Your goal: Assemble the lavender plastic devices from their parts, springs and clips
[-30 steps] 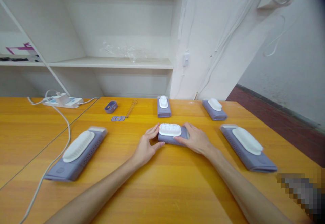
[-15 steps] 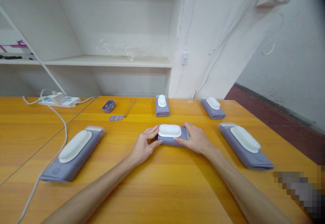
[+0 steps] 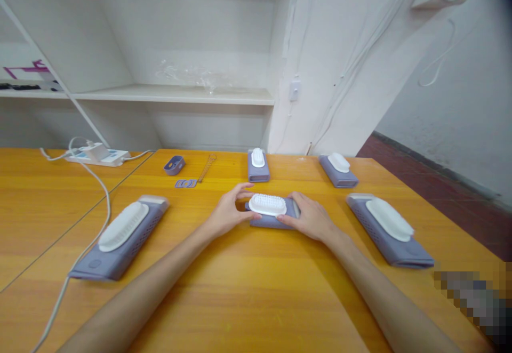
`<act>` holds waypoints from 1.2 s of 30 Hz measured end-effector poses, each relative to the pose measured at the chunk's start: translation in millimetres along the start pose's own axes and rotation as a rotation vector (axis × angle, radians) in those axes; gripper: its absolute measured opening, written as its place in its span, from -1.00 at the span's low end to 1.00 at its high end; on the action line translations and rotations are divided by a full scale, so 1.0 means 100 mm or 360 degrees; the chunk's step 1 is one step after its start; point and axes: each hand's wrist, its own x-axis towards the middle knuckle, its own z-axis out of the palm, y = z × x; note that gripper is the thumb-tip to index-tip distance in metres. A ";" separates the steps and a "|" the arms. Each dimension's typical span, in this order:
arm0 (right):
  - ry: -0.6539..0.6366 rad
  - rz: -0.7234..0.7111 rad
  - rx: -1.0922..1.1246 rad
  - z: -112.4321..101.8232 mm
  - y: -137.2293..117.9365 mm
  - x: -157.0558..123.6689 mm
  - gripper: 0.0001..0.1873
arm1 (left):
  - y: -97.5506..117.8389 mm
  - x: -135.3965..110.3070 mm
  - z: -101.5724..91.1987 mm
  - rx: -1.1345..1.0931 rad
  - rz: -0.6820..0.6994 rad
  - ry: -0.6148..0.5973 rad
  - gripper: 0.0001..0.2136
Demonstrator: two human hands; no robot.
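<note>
A purple-grey case (image 3: 267, 222) lies crosswise on the table, with a white oval brush (image 3: 267, 203) on top, its knobbly bristles facing up. My right hand (image 3: 310, 215) grips the right end of the case, fingers behind and thumb at the front by the brush. Around the left end is my left hand (image 3: 232, 209), its thumb and fingers spread apart. The left thumb tip rests by the front rim of the brush; whether it presses on it I cannot tell.
Similar cases with white brushes stand at left (image 3: 122, 241), right (image 3: 390, 230), back middle (image 3: 258, 166) and back right (image 3: 338, 170). Behind lie a purple-grey oval shell (image 3: 174, 165), a flat cut-out plate (image 3: 186, 183) and a coil spring (image 3: 207, 168). A white cable (image 3: 92, 241) crosses the left.
My left hand has loosened from the left end of the case, its fingers lifting and spreading wider. My right hand stays on the case. The whole view has shifted slightly.
</note>
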 end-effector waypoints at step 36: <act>0.0068 0.0120 -0.0022 0.04 -0.07 0.00 -0.34 | -0.05 -0.10 0.08 0.0747 0.0123 -0.0048 -0.56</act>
